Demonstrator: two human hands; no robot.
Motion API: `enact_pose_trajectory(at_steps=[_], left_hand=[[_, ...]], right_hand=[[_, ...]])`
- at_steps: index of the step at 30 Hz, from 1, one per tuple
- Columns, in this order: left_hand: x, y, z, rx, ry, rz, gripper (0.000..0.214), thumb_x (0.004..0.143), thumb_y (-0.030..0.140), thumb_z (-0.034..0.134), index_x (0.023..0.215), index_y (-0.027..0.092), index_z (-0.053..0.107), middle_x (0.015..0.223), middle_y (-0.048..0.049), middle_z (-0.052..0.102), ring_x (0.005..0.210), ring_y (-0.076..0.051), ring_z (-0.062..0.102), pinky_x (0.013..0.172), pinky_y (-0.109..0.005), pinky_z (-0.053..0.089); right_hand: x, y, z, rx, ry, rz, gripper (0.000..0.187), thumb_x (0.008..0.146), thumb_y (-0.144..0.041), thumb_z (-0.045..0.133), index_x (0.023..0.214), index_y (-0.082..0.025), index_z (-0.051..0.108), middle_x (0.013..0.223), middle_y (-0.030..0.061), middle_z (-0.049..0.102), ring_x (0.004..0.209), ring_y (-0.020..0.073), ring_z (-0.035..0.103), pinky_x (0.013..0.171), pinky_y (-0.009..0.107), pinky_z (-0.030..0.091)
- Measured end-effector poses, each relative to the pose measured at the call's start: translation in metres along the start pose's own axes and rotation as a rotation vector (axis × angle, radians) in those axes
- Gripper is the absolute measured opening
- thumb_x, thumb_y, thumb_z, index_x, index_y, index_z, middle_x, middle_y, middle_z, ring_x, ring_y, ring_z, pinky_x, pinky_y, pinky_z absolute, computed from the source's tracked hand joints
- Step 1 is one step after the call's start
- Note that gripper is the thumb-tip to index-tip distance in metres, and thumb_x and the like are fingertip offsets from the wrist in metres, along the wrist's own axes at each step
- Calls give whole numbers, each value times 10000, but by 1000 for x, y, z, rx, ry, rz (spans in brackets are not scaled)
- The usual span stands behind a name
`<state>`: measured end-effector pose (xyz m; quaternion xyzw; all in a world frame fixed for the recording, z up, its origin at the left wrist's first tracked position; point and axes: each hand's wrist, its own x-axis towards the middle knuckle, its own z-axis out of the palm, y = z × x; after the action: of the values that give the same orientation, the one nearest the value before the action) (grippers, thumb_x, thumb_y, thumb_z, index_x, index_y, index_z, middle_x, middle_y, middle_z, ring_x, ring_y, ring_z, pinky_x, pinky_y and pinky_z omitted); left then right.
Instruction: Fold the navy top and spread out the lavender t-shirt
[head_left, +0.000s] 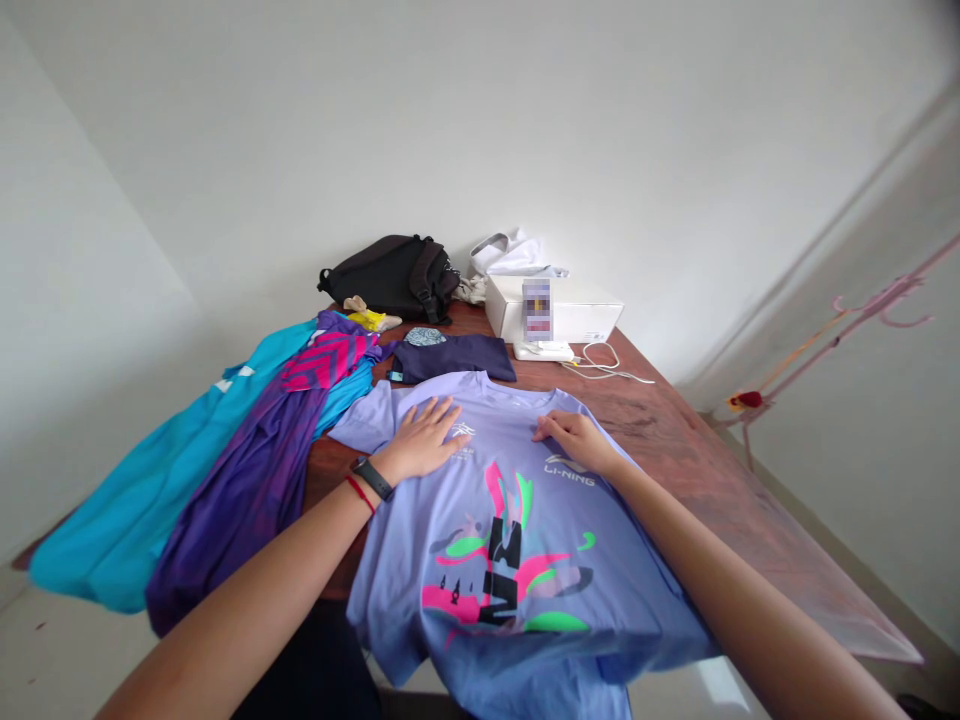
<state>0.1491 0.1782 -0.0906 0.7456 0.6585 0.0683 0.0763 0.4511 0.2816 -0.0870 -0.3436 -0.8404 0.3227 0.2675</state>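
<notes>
A lavender T-shirt (480,500) lies front up on the table, with a pink, green and black print and "LI-NING" lettering. Its lower part hangs over the near edge. My left hand (420,440) rests flat on the left chest of the shirt, fingers spread. On the right chest, just below the collar, my right hand (574,438) is closed, its fingers curled against the fabric. Behind the collar is a folded dark navy garment (465,355) with a light blue patterned piece (425,337) on top.
Turquoise (150,480) and purple garments (247,490) drape off the wooden table (720,500) at left. A black bag (390,275), a white box (585,305), a white cable (600,365) and white cloth (517,250) sit at the back. A pink rack (840,330) stands right.
</notes>
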Motion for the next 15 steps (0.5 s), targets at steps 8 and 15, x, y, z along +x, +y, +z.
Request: enact_pose_trajectory(at_steps=[8, 15], left_hand=[[5, -17, 1, -37, 99, -177, 762, 957, 676, 418, 1536, 181, 397, 1642, -207, 274, 1515, -429, 219, 1183, -653, 188], [2, -14, -2, -46, 144, -138, 757, 950, 648, 464, 1525, 158, 412, 1625, -222, 304, 1510, -457, 202, 1168, -684, 178]], right_hand=[[1, 6, 3, -59, 59, -38, 469, 967, -576, 502, 947, -203, 786, 1008, 88, 720, 937, 237, 675, 874, 358, 519], [2, 9, 2, -206, 160, -76, 426, 981, -531, 482, 1025, -221, 771, 1165, 123, 689, 1116, 287, 630, 1041, 468, 467]])
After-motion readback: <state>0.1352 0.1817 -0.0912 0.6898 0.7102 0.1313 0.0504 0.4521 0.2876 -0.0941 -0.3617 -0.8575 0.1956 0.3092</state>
